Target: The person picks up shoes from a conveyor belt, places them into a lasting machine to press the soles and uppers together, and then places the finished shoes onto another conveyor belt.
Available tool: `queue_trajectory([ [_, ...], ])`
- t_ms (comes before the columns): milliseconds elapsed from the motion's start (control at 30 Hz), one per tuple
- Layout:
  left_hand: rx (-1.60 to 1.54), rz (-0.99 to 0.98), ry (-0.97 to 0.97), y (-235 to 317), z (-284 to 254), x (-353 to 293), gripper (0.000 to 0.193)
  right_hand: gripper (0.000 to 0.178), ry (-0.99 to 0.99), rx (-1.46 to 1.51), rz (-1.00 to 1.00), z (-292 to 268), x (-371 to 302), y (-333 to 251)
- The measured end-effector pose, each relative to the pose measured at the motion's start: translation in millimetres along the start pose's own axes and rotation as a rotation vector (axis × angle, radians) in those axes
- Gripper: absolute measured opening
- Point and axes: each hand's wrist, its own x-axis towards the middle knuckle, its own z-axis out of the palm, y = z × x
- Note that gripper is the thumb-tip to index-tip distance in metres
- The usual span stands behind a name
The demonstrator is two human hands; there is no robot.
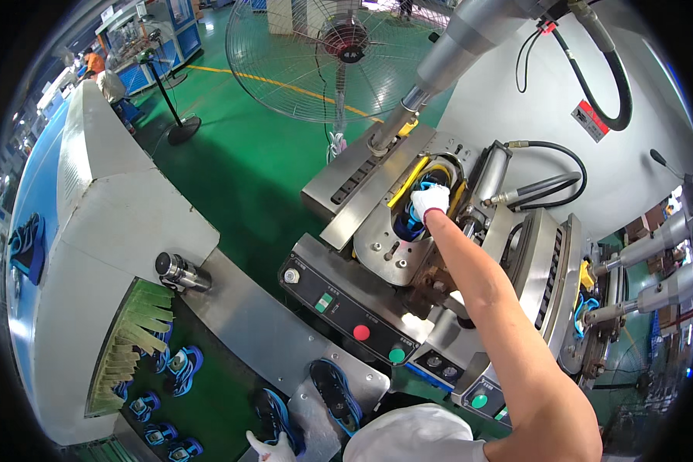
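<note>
White gloves cover both hands in the head view. At two o'clock from centre, the right hand bends over a blue-and-black shoe set in the metal press; its fingertips are hidden, so their grip cannot be told. Near seven o'clock, the left hand, thumb spread, meets the second shoe; whether its fingers close there is unclear. Both shoes look light, with soft uppers likely to give; the firmer sole edges or heel should offer better hold.
</note>
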Motion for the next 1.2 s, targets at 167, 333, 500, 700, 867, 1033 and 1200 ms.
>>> queue_trajectory([
  [167, -0.492, -0.180, 0.041, -1.7, 30.6, -31.1, 0.084, 0.039, 0.067, -0.015, 0.039, -3.3, 20.4, 0.0],
  [333, -0.121, -0.494, 0.059, 19.2, 17.4, -42.6, 0.094, 0.022, -0.112, -0.871, -1.016, -25.9, -39.1, -61.2],
  [500, -0.025, -0.295, -0.054, -11.1, 42.4, -19.8, 0.092, 0.035, -0.544, 0.326, -0.244, -66.9, 10.9, -11.9],
  [700, 0.023, -0.240, -0.094, -37.6, 36.2, -32.4, 0.075, 0.072, -0.454, 0.305, -0.810, -164.7, -357.4, 25.2],
  [867, -0.169, -0.089, -0.251, -27.6, 22.4, -16.0, 0.071, 0.100, -0.309, -0.847, -0.966, -83.8, -407.3, 158.1],
  [1033, -0.358, 0.067, -0.381, -58.2, 7.9, -0.3, 0.075, 0.106, -0.438, -0.379, -0.783, -87.7, -452.4, 133.9],
  [1200, -0.287, 0.094, -0.562, -73.5, 10.9, 20.0, 0.086, 0.090, -0.721, -0.275, -0.195, -28.6, -569.1, 164.2],
])
